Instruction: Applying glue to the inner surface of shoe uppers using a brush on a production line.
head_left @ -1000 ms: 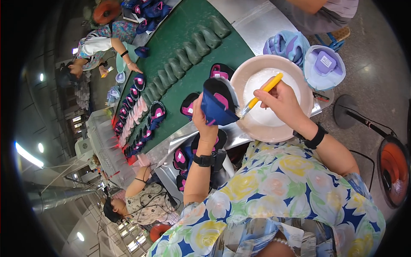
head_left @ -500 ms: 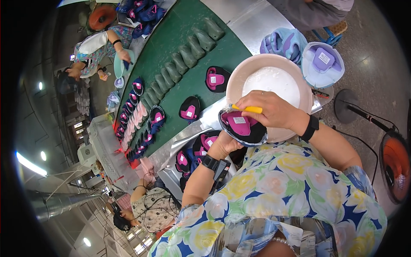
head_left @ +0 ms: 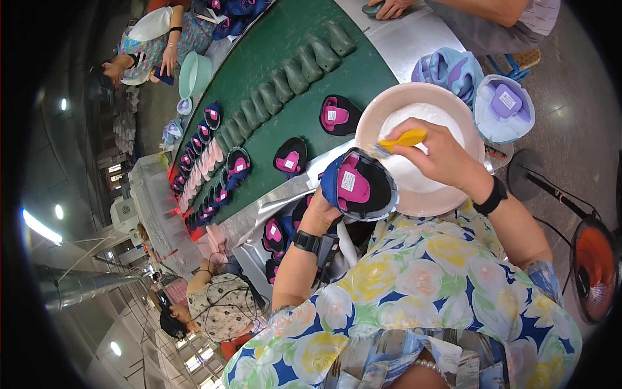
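My left hand (head_left: pixel 321 211) grips a navy shoe upper (head_left: pixel 382 191) by its side, its pink tongue with a white label facing up. In my right hand (head_left: pixel 440 152) is a yellow-handled brush (head_left: pixel 407 139), its bristles pointing toward the shoe upper but apart from it. Below the brush stands a pale pink basin (head_left: pixel 367 123) holding white liquid (head_left: pixel 420 178). The basin sits just right of the shoe upper. Part of my left hand's fingers is hidden under the upper.
A green conveyor belt (head_left: pixel 272 152) carries a row of grey shoe lasts (head_left: pixel 295 76) and several dark uppers (head_left: pixel 290 157). Lilac and light-blue uppers (head_left: pixel 502 110) lie beyond the basin. More uppers fill a bin (head_left: pixel 249 256) at my left. An orange fan (head_left: pixel 593 269) stands at right; co-workers sit nearby.
The brush has lifted off the upper's edge and moved right, over the basin. My left hand has shifted slightly left and turned the upper. A co-worker's hands now show at the top.
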